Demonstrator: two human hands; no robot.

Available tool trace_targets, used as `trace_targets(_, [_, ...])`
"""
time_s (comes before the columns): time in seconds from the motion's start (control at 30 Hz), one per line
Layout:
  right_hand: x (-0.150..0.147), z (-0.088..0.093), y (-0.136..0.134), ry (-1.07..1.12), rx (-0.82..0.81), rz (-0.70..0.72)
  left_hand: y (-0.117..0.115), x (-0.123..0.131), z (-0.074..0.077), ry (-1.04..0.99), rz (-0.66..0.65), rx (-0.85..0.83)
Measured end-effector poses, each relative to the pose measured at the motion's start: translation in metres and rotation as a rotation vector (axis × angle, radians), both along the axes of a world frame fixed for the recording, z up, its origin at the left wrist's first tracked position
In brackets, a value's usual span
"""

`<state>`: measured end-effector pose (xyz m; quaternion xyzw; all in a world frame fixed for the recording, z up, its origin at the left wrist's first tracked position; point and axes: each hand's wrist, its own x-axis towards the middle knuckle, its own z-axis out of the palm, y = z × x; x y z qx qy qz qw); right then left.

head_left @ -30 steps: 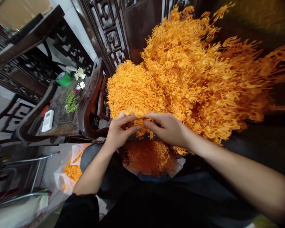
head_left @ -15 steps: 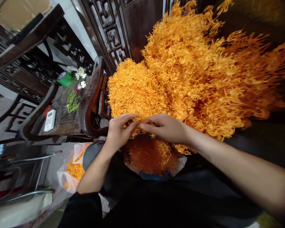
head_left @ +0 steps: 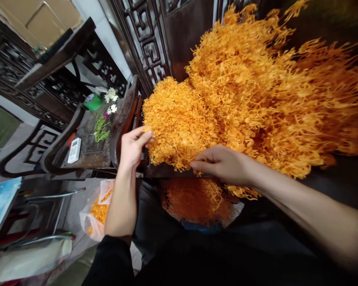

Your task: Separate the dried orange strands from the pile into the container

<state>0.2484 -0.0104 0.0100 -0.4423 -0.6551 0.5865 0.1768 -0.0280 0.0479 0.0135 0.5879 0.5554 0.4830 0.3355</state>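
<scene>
Right hand clamped on thin orange strands at near edge of bench. Left hand: fingertips together beside orange pile, can't tell on what. Pile's on bench.

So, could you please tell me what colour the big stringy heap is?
The heap is yellow-orange, clearest in the head view.

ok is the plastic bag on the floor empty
Not empty: orange pieces show inside the plastic bag. How full, I cannot tell.
</scene>
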Motion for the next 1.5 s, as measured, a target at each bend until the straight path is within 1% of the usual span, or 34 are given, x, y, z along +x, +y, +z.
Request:
trace_targets(0.07, [0.001, -0.002, 0.001, 0.013, 0.029, 0.018, 0.000, 0.002, 0.001, -0.158, -0.162, -0.141])
trace_targets(0.1, [0.001, -0.002, 0.001, 0.020, 0.036, 0.019, -0.001, 0.005, 0.002, -0.223, -0.214, -0.188])
trace_targets(0.23, [0.002, 0.001, 0.002, 0.021, 0.060, 0.033, -0.004, 0.011, 0.010, -0.355, -0.305, -0.224])
trace_targets(0.4, [0.007, 0.005, 0.007, 0.003, 0.143, 0.033, -0.002, 0.009, 0.026, -0.383, -0.418, -0.260])
trace_targets(0.53, [0.011, 0.008, 0.011, -0.010, 0.212, 0.030, 0.012, 0.011, 0.041, -0.351, -0.441, -0.250])
trace_targets(0.63, [0.013, 0.010, 0.012, -0.030, 0.245, 0.026, 0.032, 0.017, 0.051, -0.309, -0.401, -0.242])
trace_targets(0.7, [0.015, 0.010, 0.012, -0.020, 0.239, 0.035, 0.047, 0.023, 0.054, -0.303, -0.355, -0.246])
trace_targets(0.77, [0.016, 0.009, 0.012, -0.005, 0.211, 0.038, 0.060, 0.029, 0.053, -0.295, -0.314, -0.245])
trace_targets(0.83, [0.017, 0.007, 0.012, 0.003, 0.189, 0.031, 0.073, 0.033, 0.048, -0.243, -0.274, -0.212])
trace_targets(0.9, [0.017, 0.005, 0.013, 0.002, 0.201, 0.025, 0.085, 0.035, 0.042, -0.106, -0.220, -0.128])
trace_targets(0.97, [0.017, 0.003, 0.014, -0.007, 0.218, 0.023, 0.095, 0.035, 0.036, 0.127, -0.172, -0.015])
trace_targets(1.03, [0.017, 0.002, 0.015, -0.004, 0.212, 0.023, 0.099, 0.034, 0.035, 0.384, -0.189, 0.089])
trace_targets(1.1, [0.017, 0.003, 0.016, 0.003, 0.192, 0.018, 0.093, 0.035, 0.039, 0.551, -0.250, 0.157])
trace_targets(1.13, [0.018, 0.004, 0.016, -0.001, 0.189, 0.013, 0.086, 0.037, 0.042, 0.575, -0.287, 0.172])
trace_targets(1.17, [0.019, 0.006, 0.015, -0.008, 0.193, 0.011, 0.077, 0.039, 0.045, 0.555, -0.340, 0.169])
trace_targets(1.2, [0.019, 0.007, 0.015, -0.014, 0.201, 0.018, 0.066, 0.042, 0.048, 0.504, -0.416, 0.147])
trace_targets(1.23, [0.019, 0.009, 0.014, -0.015, 0.215, 0.035, 0.054, 0.045, 0.051, 0.427, -0.530, 0.105])
trace_targets(1.3, [0.019, 0.013, 0.013, -0.007, 0.265, 0.095, 0.031, 0.053, 0.056, 0.307, -0.809, 0.004])
trace_targets(1.33, [0.019, 0.014, 0.012, -0.006, 0.299, 0.126, 0.021, 0.057, 0.058, 0.295, -0.900, -0.031])
trace_targets(1.37, [0.018, 0.014, 0.011, -0.016, 0.334, 0.148, 0.012, 0.061, 0.060, 0.312, -0.951, -0.056])
trace_targets(1.43, [0.016, 0.013, 0.009, -0.073, 0.397, 0.141, 0.000, 0.066, 0.063, 0.391, -0.956, -0.085])
trace_targets(1.5, [0.014, 0.012, 0.007, -0.157, 0.446, 0.094, -0.008, 0.068, 0.064, 0.458, -0.902, -0.108])
